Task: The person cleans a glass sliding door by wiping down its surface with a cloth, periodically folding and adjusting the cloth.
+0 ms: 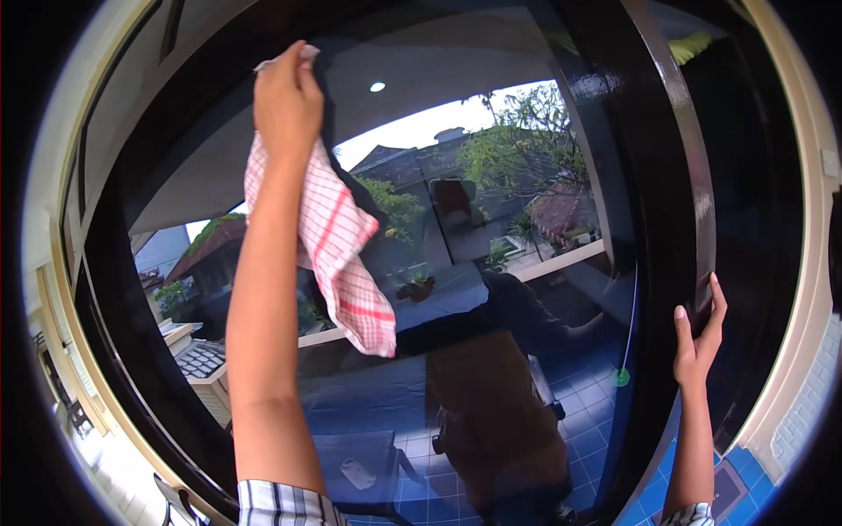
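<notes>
My left hand (pixel 288 105) is raised to the upper left of a dark-framed glass pane (pixel 412 289). Its fingers are closed on a red-and-white checked cloth (pixel 338 237), which hangs down below the hand in front of the glass. A bunched bit of the cloth shows above the fingertips. Lower on the right, my right hand (pixel 699 342) rests against the edge of the dark frame (pixel 693 175), thumb and fingers apart on either side of it. The glass mirrors trees, roofs and a person.
Blue floor tiles (pixel 745 465) and a dark mat (pixel 726 493) lie at the bottom right. A cream door surround (pixel 811 175) runs up the right side. In the glass, a table and a potted plant appear. A small green round spot (pixel 621 378) shows near the pane's right edge.
</notes>
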`<state>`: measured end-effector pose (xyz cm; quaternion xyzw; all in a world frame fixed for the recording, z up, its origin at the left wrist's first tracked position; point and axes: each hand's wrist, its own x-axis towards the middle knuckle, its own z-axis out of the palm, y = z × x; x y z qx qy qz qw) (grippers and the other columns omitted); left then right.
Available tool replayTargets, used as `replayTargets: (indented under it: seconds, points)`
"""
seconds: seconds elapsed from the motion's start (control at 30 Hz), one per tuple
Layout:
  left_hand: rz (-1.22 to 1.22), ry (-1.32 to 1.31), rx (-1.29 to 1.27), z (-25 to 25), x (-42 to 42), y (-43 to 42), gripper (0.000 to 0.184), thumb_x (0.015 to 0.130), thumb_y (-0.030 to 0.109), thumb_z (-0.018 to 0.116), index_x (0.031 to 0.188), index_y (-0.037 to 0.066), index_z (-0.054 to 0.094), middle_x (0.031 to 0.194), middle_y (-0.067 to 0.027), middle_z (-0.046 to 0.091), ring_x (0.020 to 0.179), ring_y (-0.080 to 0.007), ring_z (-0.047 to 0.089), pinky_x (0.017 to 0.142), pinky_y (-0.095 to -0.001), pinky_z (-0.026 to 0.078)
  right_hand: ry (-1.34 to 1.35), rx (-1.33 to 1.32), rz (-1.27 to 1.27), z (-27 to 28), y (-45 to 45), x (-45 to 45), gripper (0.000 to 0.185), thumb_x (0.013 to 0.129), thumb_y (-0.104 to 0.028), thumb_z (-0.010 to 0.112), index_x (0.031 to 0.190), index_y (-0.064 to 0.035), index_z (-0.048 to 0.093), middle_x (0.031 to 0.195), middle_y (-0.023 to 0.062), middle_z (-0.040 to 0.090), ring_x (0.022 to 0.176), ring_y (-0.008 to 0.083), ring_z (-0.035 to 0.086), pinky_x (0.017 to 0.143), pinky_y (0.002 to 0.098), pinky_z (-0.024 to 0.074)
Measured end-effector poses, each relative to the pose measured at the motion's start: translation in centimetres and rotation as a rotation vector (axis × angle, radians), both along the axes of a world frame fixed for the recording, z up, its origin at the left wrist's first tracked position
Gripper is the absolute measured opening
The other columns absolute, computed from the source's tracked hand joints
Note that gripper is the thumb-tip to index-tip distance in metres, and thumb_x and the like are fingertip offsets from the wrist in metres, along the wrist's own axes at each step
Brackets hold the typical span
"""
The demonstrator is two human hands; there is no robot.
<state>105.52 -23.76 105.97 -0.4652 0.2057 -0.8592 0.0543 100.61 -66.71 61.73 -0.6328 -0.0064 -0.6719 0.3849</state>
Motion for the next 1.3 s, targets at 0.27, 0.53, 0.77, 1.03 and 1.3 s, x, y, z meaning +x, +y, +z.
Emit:
replayTargets:
  seconds: [0.27,0.53,0.77,1.03,1.3]
  points:
    - [0.083,0.252,0.632,-16.9,-1.0,-9.7,0.032,0.088,0.0,0.067,0.119,-0.006,0.068,0.125,-0.0227,0.067,0.118,-0.0408,0.064,0.107,-0.0464,0.051,0.024,0.04,0.081,-0.1,-0.2,-0.2,0.065,0.099,-0.028,0.067,0.156,-0.0082,0.042,0.147,0.0196,0.055,0.132,0.0314,0.056,0.114,0.0396,0.0374]
    - [0.067,0.041,0.452,-5.7,0.5,-7.4,0.023,0.087,-0.005,0.064,0.108,0.001,0.072,0.12,-0.0177,0.071,0.115,-0.0368,0.065,0.103,-0.0451,0.05,0.06,0.068,0.111,-0.2,-0.4,-0.4,0.064,0.098,-0.027,0.069,0.153,-0.005,0.045,0.145,0.0239,0.058,0.129,0.0383,0.061,0.11,0.0421,0.0434]
    - [0.008,-0.05,0.059,3.4,1.2,-6.4,0.015,0.094,0.009,0.066,0.103,0.006,0.078,0.104,-0.0186,0.07,0.096,-0.0394,0.065,0.087,-0.0472,0.052,0.016,0.026,0.044,0.3,-0.3,-0.5,0.063,0.097,-0.025,0.07,0.151,-0.0048,0.047,0.141,0.0242,0.06,0.128,0.04,0.061,0.11,0.0429,0.0443]
    - [-0.167,0.449,0.756,-14.1,2.5,-18.0,0.018,0.078,0.005,0.067,0.096,0.0,0.068,0.102,-0.0209,0.063,0.098,-0.037,0.063,0.088,-0.0453,0.054,0.043,0.065,0.117,0.0,-0.5,-0.5,0.063,0.097,-0.025,0.07,0.152,-0.0072,0.046,0.14,0.0234,0.061,0.125,0.0373,0.062,0.107,0.0418,0.0459]
    - [-0.045,0.156,0.643,-7.4,2.6,-18.5,0.025,0.083,0.0,0.067,0.107,-0.001,0.075,0.105,-0.0158,0.07,0.101,-0.0352,0.066,0.09,-0.0444,0.056,0.035,-0.003,0.058,0.5,-0.6,-1.1,0.062,0.096,-0.022,0.071,0.149,-0.0018,0.047,0.142,0.0242,0.058,0.13,0.0419,0.06,0.109,0.044,0.0457]
